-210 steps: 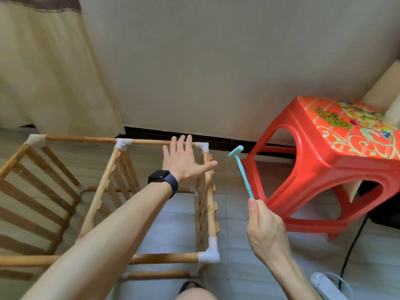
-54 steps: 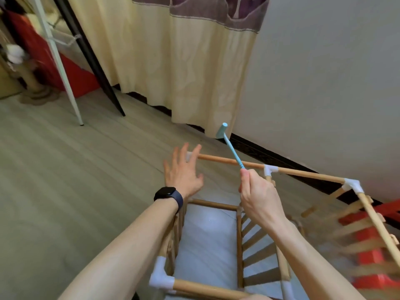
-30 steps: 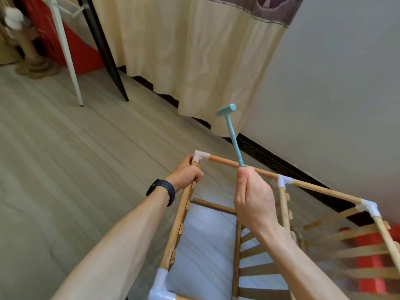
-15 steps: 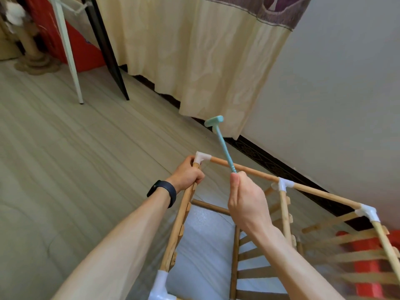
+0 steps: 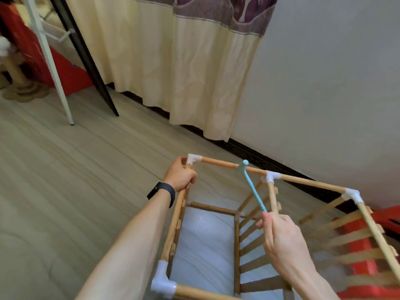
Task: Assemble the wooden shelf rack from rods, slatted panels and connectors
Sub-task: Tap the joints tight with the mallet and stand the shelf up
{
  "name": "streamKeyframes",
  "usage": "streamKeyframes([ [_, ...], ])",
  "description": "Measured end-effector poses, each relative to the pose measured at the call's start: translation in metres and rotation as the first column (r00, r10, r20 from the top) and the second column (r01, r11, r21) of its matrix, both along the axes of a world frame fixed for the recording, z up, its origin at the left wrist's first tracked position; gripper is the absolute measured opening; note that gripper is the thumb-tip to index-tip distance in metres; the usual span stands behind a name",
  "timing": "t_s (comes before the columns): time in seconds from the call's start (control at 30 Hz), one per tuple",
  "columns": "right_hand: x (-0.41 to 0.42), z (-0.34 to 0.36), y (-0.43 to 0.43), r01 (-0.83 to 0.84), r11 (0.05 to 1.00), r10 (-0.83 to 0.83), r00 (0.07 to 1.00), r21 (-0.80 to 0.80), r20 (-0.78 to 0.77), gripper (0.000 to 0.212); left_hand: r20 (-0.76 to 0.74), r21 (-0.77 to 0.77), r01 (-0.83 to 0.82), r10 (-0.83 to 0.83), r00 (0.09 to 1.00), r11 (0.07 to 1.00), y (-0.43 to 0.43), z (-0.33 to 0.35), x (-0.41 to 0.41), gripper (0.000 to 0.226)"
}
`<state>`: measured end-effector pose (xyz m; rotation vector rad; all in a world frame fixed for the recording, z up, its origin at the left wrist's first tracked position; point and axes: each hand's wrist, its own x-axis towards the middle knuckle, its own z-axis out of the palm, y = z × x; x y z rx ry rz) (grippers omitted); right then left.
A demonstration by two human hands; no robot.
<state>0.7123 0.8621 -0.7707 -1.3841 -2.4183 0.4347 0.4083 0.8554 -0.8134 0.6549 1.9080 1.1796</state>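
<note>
Here, near to far: my right hand [image 5: 281, 241] pinches the blue mallet [image 5: 253, 189] by its handle end, my left hand [image 5: 180, 176] wraps the left rail [image 5: 174, 224] of the rack [image 5: 237, 245] below the corner connector [image 5: 193, 159], and a glancing blow on the far rod [image 5: 218, 163] could, I judge, skid into those knuckles.

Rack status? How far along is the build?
Done: top rods sit in white connectors, and slatted panels are in place. In hand: left hand grips the side rod by the far corner connector; right hand holds the blue mallet, head on a top rod. Left: probably tapping the other joints tight; the lower frame is partly hidden.
</note>
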Motion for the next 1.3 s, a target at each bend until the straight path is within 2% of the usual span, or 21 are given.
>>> streamKeyframes([
  [0.1,0.032,-0.02,-0.013,-0.056,0.996,0.052,0.997,0.069,0.059,0.064,-0.187,-0.106,0.003,-0.023,0.982,0.994,0.009,0.011,-0.006,0.095],
  [0.17,0.045,-0.032,-0.025,-0.078,0.997,0.077,0.996,0.018,0.042,0.063,-0.193,-0.168,0.066,-0.099,0.976,0.983,0.014,0.012,0.001,0.102],
  [0.23,0.048,-0.036,-0.028,-0.072,0.996,0.072,0.997,-0.05,-0.011,0.057,-0.154,-0.196,0.119,-0.151,0.977,0.973,0.013,0.016,0.011,0.093],
  [0.37,0.034,-0.034,-0.016,-0.02,1.0,0.019,0.992,-0.01,-0.121,0.053,-0.113,-0.206,0.238,-0.265,0.958,0.949,-0.021,0.025,0.029,0.053],
  [0.43,0.023,-0.037,-0.004,-0.014,0.999,0.007,0.99,-0.05,-0.143,0.053,-0.04,-0.18,0.255,-0.266,0.963,0.95,-0.051,0.025,0.035,0.044],
  [0.5,0.014,-0.038,0.008,-0.011,0.998,0.001,0.987,-0.056,-0.162,0.055,0.006,-0.141,0.238,-0.239,0.971,0.961,-0.081,0.023,0.043,0.048],
  [0.6,0.003,-0.042,0.026,0.015,0.996,-0.031,0.98,-0.083,-0.198,0.05,0.023,-0.039,0.088,-0.087,0.996,0.995,-0.114,0.01,0.057,0.061],
  [0.7,-0.003,-0.042,0.038,0.015,0.997,-0.028,0.987,-0.078,-0.159,0.052,0.038,0.089,-0.022,0.019,0.999,0.996,-0.14,-0.002,0.071,0.061],
  [0.77,-0.003,-0.043,0.038,0.01,0.996,-0.023,0.988,-0.089,-0.152,0.051,0.062,0.109,-0.029,0.022,0.998,0.994,-0.152,-0.01,0.075,0.061],
  [0.83,0.0,-0.043,0.035,0.0,0.996,-0.014,0.989,-0.093,-0.149,0.049,0.07,0.11,0.042,-0.05,0.996,0.993,-0.157,-0.017,0.075,0.072],
  [0.87,0.004,-0.041,0.035,-0.014,0.996,0.001,0.989,-0.088,-0.145,0.048,0.061,0.104,0.1,-0.107,0.992,0.989,-0.157,-0.02,0.074,0.077],
  [0.97,0.012,-0.03,0.03,-0.04,0.996,0.029,0.99,-0.079,-0.139,0.047,0.007,0.057,0.245,-0.246,0.969,0.968,-0.155,-0.021,0.071,0.067],
  [1.07,0.016,-0.026,0.031,-0.031,0.996,0.021,0.993,-0.08,-0.116,0.047,-0.007,0.042,0.345,-0.345,0.939,0.938,-0.154,-0.025,0.071,0.071],
  [1.13,0.017,-0.026,0.03,-0.033,0.997,0.028,0.997,-0.073,-0.068,0.047,-0.045,0.037,0.336,-0.334,0.941,0.941,-0.152,-0.029,0.072,0.07],
  [1.23,0.015,-0.019,0.019,-0.039,0.992,0.034,0.999,0.121,0.043,0.053,-0.23,-0.007,0.325,-0.318,0.92,0.946,-0.146,-0.039,0.076,0.051],
  [1.3,0.006,-0.005,0.002,-0.108,0.983,0.112,0.994,0.149,-0.015,0.056,-0.274,-0.021,0.288,-0.283,0.919,0.957,-0.14,-0.044,0.079,0.052],
])
